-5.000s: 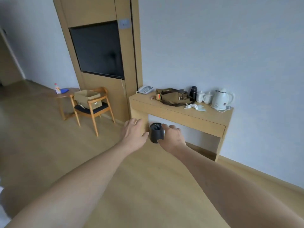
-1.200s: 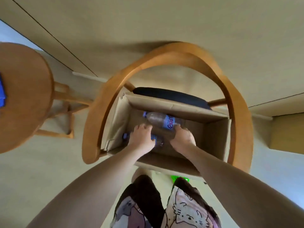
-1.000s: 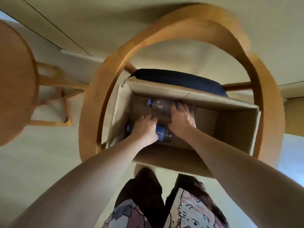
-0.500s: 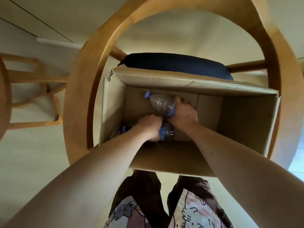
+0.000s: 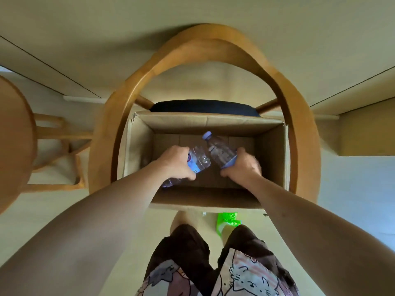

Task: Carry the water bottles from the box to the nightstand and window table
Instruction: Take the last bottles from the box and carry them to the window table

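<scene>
An open cardboard box (image 5: 205, 121) sits on the seat of a wooden armchair (image 5: 299, 116). Both of my hands are inside the box. My left hand (image 5: 176, 162) grips a clear water bottle (image 5: 198, 160) with a blue label, lying slanted with its cap end toward me. My right hand (image 5: 242, 165) grips a second clear water bottle (image 5: 220, 151) by its lower part, its blue cap pointing up and away toward the box's far wall. The two bottles touch near the middle of the box. The box floor around them looks bare.
A round wooden side table (image 5: 15, 133) stands to the left of the chair. The chair's curved backrest arches over the far side of the box. Pale floor lies beneath me, with a green slipper (image 5: 226, 220) on my foot under the box's near edge.
Both hands have lifted their bottles off the box floor and turned them. The right bottle now tilts cap-up. The camera has pulled back from the box.
</scene>
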Available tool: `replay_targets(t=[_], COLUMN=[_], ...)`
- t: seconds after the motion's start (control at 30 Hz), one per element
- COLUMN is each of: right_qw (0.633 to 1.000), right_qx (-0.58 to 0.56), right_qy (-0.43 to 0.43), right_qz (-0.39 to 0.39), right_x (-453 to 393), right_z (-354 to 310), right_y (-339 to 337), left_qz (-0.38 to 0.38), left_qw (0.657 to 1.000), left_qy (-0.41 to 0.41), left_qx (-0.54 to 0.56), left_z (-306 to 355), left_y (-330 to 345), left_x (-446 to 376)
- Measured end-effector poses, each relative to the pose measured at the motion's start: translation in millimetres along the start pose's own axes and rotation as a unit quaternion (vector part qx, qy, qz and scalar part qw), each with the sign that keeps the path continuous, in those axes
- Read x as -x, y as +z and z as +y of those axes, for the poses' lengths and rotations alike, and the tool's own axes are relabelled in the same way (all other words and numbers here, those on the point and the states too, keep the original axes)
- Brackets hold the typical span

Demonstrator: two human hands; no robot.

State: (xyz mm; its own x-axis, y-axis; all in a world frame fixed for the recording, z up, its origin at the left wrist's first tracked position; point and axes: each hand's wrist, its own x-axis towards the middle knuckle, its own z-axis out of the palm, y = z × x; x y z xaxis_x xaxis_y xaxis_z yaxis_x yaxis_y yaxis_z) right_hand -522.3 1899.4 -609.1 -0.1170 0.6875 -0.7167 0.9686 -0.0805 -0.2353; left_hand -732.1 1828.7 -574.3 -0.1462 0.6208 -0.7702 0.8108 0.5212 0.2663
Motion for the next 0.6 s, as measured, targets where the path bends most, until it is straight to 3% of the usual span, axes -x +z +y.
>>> replay_targets(t=[0.23,0.37,0.47,0.6], right_qw=[0.992,0.979,0.955,0.887], right_qx=[-0.097,-0.138,-0.22,-0.37], right_qy=[-0.045,-0.061,-0.055,-0.034], right_qz=[0.065,0.136,0.19,0.276], right_x=[65.5,104.7,136.2,190.5], right_z=[-15.0,-20.7,-22.7,-16.1], right_y=[-74.3,-126.6,-169.9,-217.5], left_qz=[0.077,0.108,0.133,0.127], left_qw=[0.988,0.976,0.956,0.917], left_qy=[-0.027,0.003,0.06,0.163], left_qx=[0.134,0.189,0.256,0.342], left_z=[48.6,85.5,120.7,173.4], left_y=[-68.7,-116.7,-150.5,-182.3], left_x=[77.7,117.6,141.8,181.5])
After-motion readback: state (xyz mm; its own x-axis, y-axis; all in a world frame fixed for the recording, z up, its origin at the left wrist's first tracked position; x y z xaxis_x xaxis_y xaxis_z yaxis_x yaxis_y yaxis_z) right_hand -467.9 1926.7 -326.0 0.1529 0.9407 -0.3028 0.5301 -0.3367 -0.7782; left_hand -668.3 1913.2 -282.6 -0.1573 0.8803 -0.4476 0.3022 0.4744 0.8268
